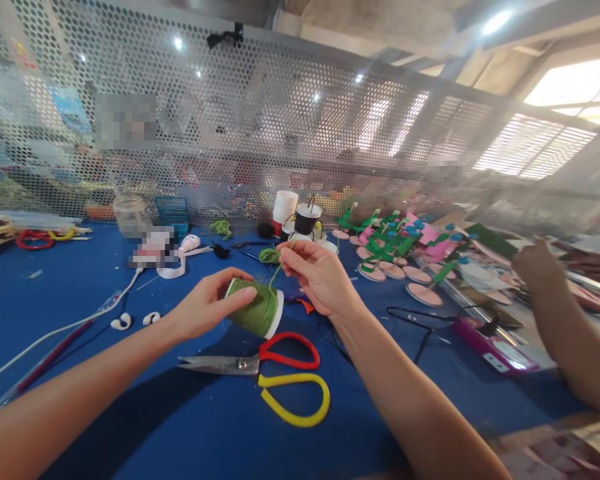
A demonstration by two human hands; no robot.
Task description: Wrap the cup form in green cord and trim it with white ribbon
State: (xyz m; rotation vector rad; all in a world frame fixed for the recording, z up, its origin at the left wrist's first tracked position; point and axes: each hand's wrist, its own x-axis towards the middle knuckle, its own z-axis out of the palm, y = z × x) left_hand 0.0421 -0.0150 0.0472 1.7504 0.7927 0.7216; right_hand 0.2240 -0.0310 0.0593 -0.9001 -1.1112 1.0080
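My left hand point(225, 300) is wrapped round a spool of green thread point(257, 310), tilted above the blue table, its white end rim facing right. A strand of green thread point(276, 275) runs from the spool up to my right hand point(315, 270), whose thumb and fingers pinch it. A small green bundle of thread point(269, 255) shows just left of those fingertips. Below the spool lies a pair of scissors point(250, 363) with one red and one yellow handle loop, blades pointing left.
Green and pink flower-like pieces point(395, 250) on round bases stand at right. A co-worker's arm point(555, 313) reaches in beside a purple power strip point(495, 343). Thread spools point(307, 220) stand at the back before a perforated metal screen point(260, 120). A white cable point(105, 307) crosses the left.
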